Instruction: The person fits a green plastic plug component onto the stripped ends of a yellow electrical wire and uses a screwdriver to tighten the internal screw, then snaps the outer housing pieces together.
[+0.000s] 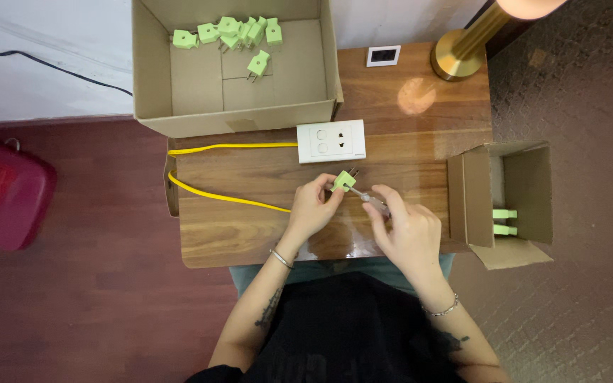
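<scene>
The left hand (313, 209) pinches a small green plug (343, 181) between thumb and fingertips, its metal prongs pointing up and away toward the white socket plate (330, 141) just beyond the grip. The right hand (406, 230) closes around a thin screwdriver (365, 196), whose shaft runs from that hand up and leftward so its tip meets the plug's near face. The plug thus sits between both hands, held by the left. A yellow cable (228, 195) trails leftward from the socket plate; more green plugs lie in the cardboard box (154, 78) farther off.
</scene>
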